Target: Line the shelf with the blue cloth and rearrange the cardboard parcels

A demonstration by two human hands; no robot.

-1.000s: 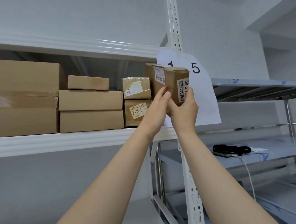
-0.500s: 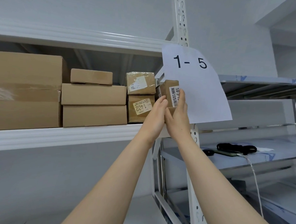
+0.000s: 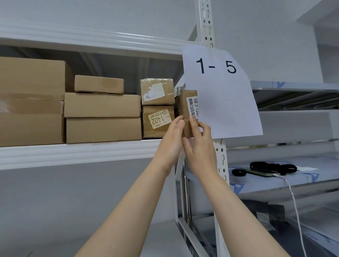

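A small cardboard parcel with a white label stands on end at the right end of the white shelf, partly behind a paper sign. My left hand lays its straight fingertips on the parcel's front left edge. The fingers of my right hand are spread, touching the parcel's lower front. Neither hand wraps around it. To its left stand a parcel marked 1402 with a taped parcel on top. No blue cloth is in view; the shelf's top surface is hidden from below.
Further left sit three stacked flat boxes and a large box. A paper sign "1- 5" hangs on the perforated upright. The right-hand shelf holds black gear and a phone with a white cable.
The small parcel went from being held up in front of the sign down and back onto the shelf's right end. My hands have slid to its front, fingers loosening.
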